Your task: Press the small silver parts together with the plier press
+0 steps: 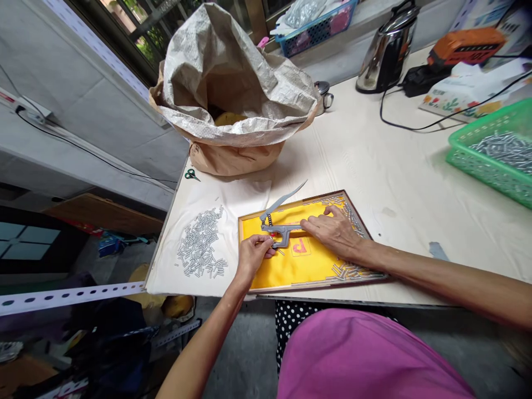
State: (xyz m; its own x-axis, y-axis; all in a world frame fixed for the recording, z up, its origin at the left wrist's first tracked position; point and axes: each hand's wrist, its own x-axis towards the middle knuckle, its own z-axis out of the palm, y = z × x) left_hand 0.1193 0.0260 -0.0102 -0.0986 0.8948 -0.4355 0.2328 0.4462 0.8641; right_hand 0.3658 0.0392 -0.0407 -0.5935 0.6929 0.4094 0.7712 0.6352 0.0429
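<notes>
A grey hand-lever tool (285,228) with a black spring and a raised, curved lever stands over a yellow-bottomed tray (291,271). My right hand (332,231) reaches in from the right, its fingers closed on the right end of the tool's bar. At the tool's lower left jaw, my left hand (254,256) pinches with thumb and forefinger; the small piece between them is too hidden to name. A spot of red shows just above those fingertips. Small metal tubes (347,271) lie along the tray's right side and corners.
Left of the tray, a pile of similar metal tubes (201,244) rests on white cloth. Behind stand a large woven sack (236,158) and green scissors (192,175). A green basket (477,160) of metal pieces, a kettle (384,55) and an orange device (465,47) are at right.
</notes>
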